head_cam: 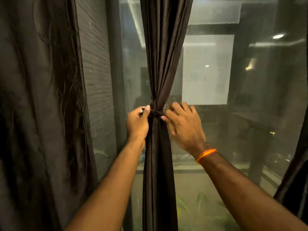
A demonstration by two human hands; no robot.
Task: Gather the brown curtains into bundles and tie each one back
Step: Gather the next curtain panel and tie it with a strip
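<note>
Head view. The middle curtain [164, 55] hung in front of the window [208, 69]. Its brown folds were drawn into one narrow bundle and cinched at the waist by a dark tie [155, 113]; above and below the tie the cloth spread wider. Your left hand [137, 123] lay just left of the bundle with its fingers curled. Its thumb [147, 108] pressed toward the knot, and a dark end of the tie was pinched in the grasp. Your right hand [184, 126] lay just right of the bundle, one fingertip [163, 117] touching the tie. Its other fingers were spread, loosely bent and blurred, so it could not be told whether that hand pinched the tie or merely touched it. An orange thread band [206, 155] circled your right wrist. A second brown curtain [41, 97] hung loose and untied at the far left, well apart from the bundle, beside a dark frame post [115, 64]. The edge of a third curtain [296, 180] showed at the lower right. Green leaves [183, 210] appeared through the glass below.
</note>
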